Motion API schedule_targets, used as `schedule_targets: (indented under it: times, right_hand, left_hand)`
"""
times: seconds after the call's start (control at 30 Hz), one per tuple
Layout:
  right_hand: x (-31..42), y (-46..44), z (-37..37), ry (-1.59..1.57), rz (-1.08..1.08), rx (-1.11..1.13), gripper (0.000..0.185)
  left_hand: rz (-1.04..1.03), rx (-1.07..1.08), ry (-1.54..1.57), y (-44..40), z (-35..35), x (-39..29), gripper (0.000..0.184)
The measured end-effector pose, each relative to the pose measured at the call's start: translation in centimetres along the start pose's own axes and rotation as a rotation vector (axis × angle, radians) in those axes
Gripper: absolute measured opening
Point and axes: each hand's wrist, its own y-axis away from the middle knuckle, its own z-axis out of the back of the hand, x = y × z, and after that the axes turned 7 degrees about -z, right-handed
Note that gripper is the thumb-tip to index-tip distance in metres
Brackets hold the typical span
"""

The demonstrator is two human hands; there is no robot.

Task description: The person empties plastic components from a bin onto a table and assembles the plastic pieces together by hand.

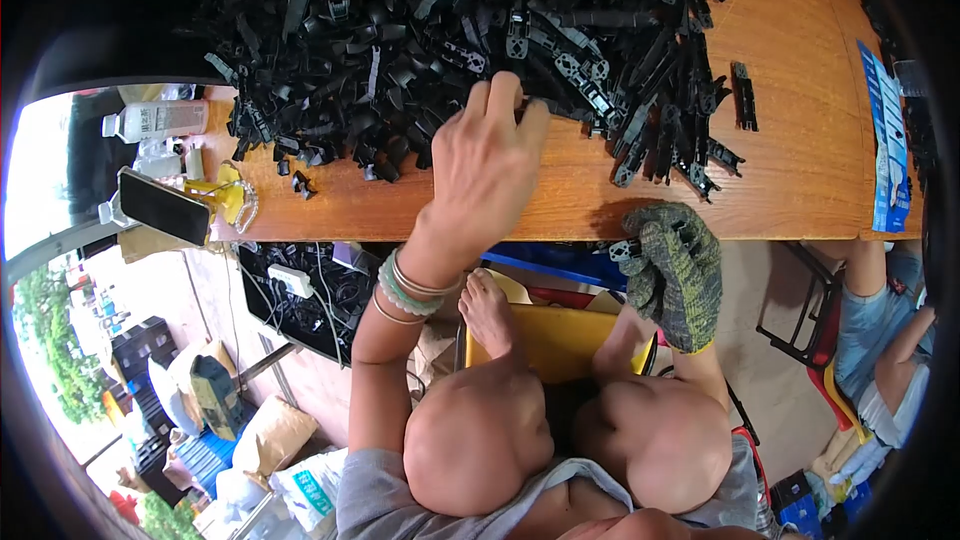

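Observation:
My bare left hand (pixel 490 145), back upward, is over the near edge of a big heap of black plastic parts (pixel 400 50) on the wooden table (pixel 790 160). Its bent fingers are apart; the tips are partly hidden, and nothing is visible in them. Bracelets circle that wrist. My right hand (pixel 680 275) wears a dark speckled glove and is closed around a black plastic part (pixel 625 250) at the table's front edge, part of which sticks out to the left. Longer black clip-like pieces (pixel 660 135) lie beyond the glove.
A phone (pixel 165 207) on a yellow stand (pixel 230 195) and a bottle (pixel 160 122) are at the left. Below the table are a black bin (pixel 310 315) with cables and a yellow container (pixel 560 335). At the right are a blue packet (pixel 885 140) and a seated person (pixel 890 330).

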Motion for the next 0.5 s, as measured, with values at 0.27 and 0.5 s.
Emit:
schedule_targets:
  times: [0.27,0.5]
  right_hand:
    - [0.2,0.4,0.2,-0.093,-0.02,0.029,0.02]
    - [0.2,1.1,-0.1,-0.003,0.028,0.088,0.028]
  left_hand:
    - [-0.029,0.058,-0.082,-0.2,0.5,0.1,0.009]
    - [0.63,-0.045,1.19,2.2,0.4,-4.3,0.004]
